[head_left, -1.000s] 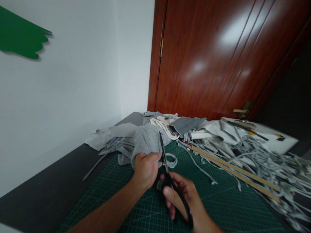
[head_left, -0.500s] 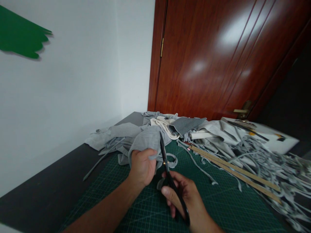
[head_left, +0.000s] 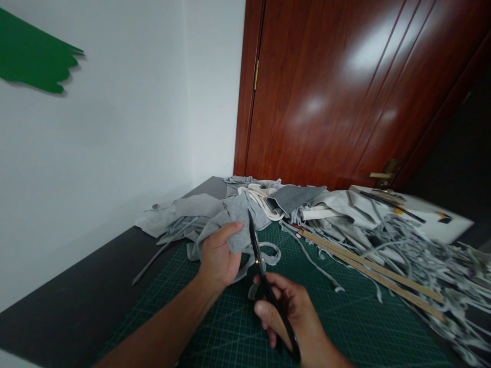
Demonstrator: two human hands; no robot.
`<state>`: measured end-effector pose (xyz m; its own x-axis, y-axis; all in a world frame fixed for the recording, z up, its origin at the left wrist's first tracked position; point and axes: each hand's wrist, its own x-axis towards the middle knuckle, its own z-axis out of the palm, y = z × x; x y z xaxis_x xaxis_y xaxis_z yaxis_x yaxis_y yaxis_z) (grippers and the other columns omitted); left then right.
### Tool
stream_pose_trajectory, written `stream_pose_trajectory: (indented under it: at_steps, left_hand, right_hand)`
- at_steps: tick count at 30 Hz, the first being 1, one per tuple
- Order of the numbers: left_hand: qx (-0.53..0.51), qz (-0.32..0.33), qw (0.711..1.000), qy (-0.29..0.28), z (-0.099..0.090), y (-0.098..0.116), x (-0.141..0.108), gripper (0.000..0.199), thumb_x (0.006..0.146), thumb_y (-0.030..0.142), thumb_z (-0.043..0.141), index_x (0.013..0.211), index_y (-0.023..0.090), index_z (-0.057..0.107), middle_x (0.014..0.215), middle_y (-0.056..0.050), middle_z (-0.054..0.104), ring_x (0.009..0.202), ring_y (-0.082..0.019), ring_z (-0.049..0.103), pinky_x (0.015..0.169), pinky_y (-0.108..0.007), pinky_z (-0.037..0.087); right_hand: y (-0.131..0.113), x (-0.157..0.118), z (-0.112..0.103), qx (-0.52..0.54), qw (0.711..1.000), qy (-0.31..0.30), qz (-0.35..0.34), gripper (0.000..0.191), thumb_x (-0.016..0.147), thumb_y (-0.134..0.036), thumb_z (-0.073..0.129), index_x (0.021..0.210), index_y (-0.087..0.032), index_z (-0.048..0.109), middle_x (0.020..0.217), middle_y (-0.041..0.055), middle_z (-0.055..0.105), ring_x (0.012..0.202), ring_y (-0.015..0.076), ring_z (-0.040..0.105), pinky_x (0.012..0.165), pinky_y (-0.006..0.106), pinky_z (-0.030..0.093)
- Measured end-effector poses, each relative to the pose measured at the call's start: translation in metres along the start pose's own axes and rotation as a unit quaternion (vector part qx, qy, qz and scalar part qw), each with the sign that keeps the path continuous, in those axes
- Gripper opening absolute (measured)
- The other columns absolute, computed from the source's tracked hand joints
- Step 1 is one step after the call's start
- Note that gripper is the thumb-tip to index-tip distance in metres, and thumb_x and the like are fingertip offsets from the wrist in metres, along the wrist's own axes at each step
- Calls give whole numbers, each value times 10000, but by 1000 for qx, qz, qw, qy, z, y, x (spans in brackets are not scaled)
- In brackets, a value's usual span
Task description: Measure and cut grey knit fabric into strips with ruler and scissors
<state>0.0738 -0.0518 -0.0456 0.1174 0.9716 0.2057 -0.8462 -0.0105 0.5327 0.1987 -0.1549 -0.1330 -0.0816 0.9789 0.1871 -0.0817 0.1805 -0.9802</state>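
Grey fabric (head_left: 209, 225) lies bunched over the far left of a green cutting mat (head_left: 226, 332). My left hand (head_left: 219, 255) is closed on its near right part, thumb on top. Black-handled scissors (head_left: 270, 291) are in my right hand (head_left: 289, 312), with fingers around the handles. Their blades point away from me, along the right edge of the held cloth; whether they are parted I cannot make out. A narrow grey strip (head_left: 273, 255) curls on the mat just right of the blades.
Two wooden rulers (head_left: 368, 268) lie on the right of the mat, beside a tangled heap of grey strips (head_left: 418, 260). Folded grey and cream cloth (head_left: 295, 199) is piled at the back. A white box (head_left: 441, 225) stands behind the heap, and a wall borders the table's left.
My left hand has shifted slightly left and toward the cloth's upper edge. The fabric in it lies flatter and folded differently. The scissors have tilted slightly left; my right hand is almost unmoved.
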Motion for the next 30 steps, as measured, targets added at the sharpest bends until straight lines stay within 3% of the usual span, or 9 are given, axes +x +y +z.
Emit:
stream_pose_trajectory:
  at_steps: [13,22,30]
  left_hand:
    - [28,13,1000,-2,-2,-6,-7,316,532,52,781,786,222,705,814,16,776,1077,-283,737,905,-340,564]
    - [41,4,999,-9,2,-10,-12,364,535,87,766,877,209,746,882,-23,800,1069,-338,737,930,-428,561]
    - [50,-7,999,-2,-1,-13,-14,408,519,101,771,918,185,759,901,-24,801,926,-286,749,847,-371,555]
  right_hand:
    - [-10,3,3,27,999,-14,-20,585,783,-616,857,1108,-153,705,607,-44,596,380,48,466,373,140,410]
    - [-13,1,1,18,999,-9,-26,590,798,-614,843,1117,-148,673,622,-30,615,392,68,490,384,170,441]
    - [-14,1,0,21,999,-1,-28,594,801,-613,838,1116,-141,664,623,-23,613,406,76,496,392,183,456]
